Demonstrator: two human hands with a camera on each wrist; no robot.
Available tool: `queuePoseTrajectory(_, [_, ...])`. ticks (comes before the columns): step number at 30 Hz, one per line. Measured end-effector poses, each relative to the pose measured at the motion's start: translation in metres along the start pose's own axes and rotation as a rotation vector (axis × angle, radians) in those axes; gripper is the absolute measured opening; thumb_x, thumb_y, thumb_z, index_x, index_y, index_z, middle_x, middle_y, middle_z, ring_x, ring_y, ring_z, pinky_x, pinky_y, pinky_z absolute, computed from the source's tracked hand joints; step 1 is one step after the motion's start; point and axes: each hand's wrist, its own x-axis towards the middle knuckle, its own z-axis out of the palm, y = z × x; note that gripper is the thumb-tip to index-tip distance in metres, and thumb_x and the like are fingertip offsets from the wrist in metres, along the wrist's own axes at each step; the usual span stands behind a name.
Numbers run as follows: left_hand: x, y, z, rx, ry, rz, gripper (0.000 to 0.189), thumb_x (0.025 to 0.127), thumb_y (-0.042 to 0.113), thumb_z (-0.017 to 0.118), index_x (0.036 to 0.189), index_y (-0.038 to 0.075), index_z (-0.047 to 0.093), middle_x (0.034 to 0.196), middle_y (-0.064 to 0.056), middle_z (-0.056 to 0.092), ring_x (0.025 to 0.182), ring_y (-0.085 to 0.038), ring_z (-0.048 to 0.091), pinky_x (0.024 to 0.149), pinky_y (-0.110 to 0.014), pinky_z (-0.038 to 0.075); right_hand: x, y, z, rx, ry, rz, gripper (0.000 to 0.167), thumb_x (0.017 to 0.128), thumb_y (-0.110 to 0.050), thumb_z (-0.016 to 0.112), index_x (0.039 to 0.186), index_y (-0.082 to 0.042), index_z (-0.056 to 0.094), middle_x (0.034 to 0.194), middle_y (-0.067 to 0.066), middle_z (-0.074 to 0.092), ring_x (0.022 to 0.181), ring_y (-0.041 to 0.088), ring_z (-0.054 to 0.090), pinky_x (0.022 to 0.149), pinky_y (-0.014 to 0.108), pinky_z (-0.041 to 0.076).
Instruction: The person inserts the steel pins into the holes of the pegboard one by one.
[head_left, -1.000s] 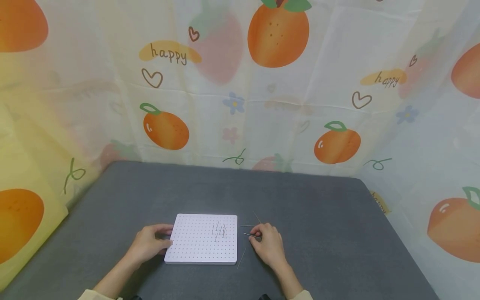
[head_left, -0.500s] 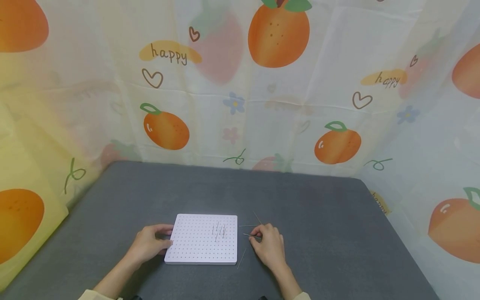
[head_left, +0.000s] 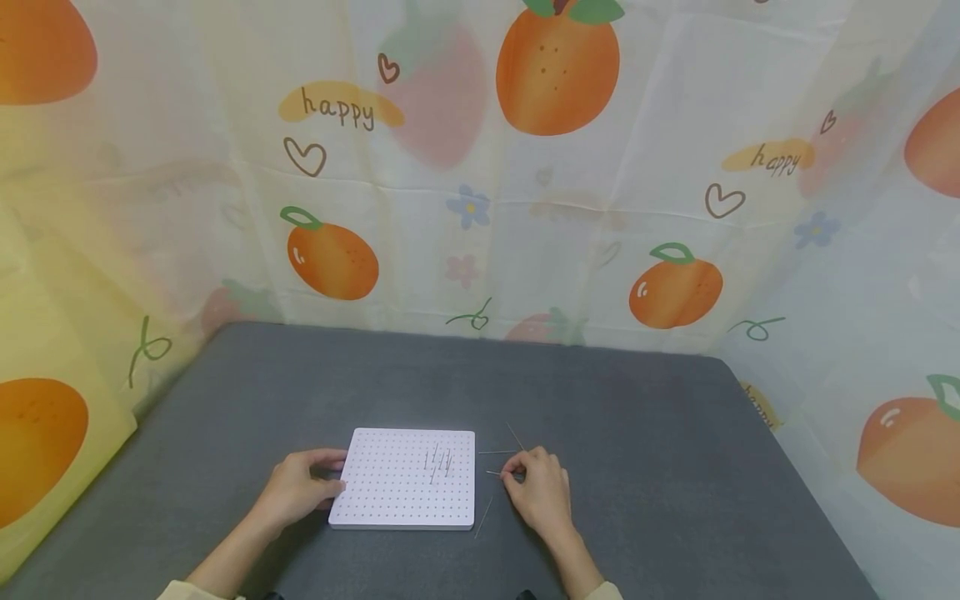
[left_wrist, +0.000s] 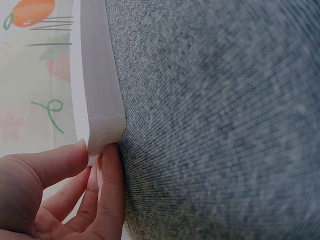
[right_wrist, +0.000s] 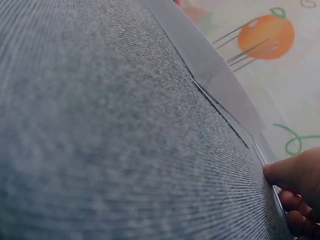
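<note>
A white board (head_left: 382, 500) with rows of small holes lies flat on the table. Several thin metal needles (head_left: 440, 461) stand in its right half, leaning slightly. My left hand (head_left: 292, 489) grips the board's left edge, thumb at the top edge and fingers against the side, as the left wrist view shows at the board's corner (left_wrist: 107, 127). Right of the board, my right hand (head_left: 542, 493) pinches a thin needle (head_left: 492, 473) between thumb and fingertips, close over the tabletop. Its tip points left toward the board; the rest is hidden by the fingers.
Loose needles lie around the right hand: one needle (head_left: 495, 452) behind the fingertips, another needle (head_left: 513, 434) farther back, and a third needle (head_left: 483, 517) near the board's front right corner. A fruit-patterned curtain (head_left: 525, 208) hangs behind the dark grey table (head_left: 637, 467).
The pinched needle has dropped slightly at its left tip, and less of it shows past the fingers. The right hand has shifted a little to the right; the left hand and board stay put.
</note>
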Motion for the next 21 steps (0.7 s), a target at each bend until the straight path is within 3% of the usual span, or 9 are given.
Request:
queuePoseTrajectory(13, [0.0007, -0.0002, 0.0007, -0.003, 0.002, -0.015, 0.045, 0.074, -0.001, 0.067, 0.118, -0.004, 0.057, 0.106, -0.018, 0.063, 0.070, -0.015, 0.062, 0.060, -0.032, 0.056, 0.0037, 0.0014, -0.0015, -0.007, -0.030, -0.037, 0.008, 0.073, -0.016, 0.072, 0.067, -0.019, 0.068, 0.071, -0.004, 0.055, 0.071, 0.017, 0.054, 0.061, 0.034, 0.041])
queuePoseTrajectory(21, [0.0002, 0.0002, 0.0007, -0.003, 0.008, -0.016, 0.044, 0.074, -0.001, 0.067, 0.117, -0.004, 0.057, 0.106, -0.019, 0.063, 0.070, -0.015, 0.062, 0.060, -0.032, 0.056, 0.0060, 0.0013, -0.0034, 0.047, -0.050, 0.006, 0.008, 0.078, -0.013, 0.067, 0.071, -0.016, 0.066, 0.069, -0.004, 0.055, 0.067, 0.013, 0.052, 0.061, 0.031, 0.038])
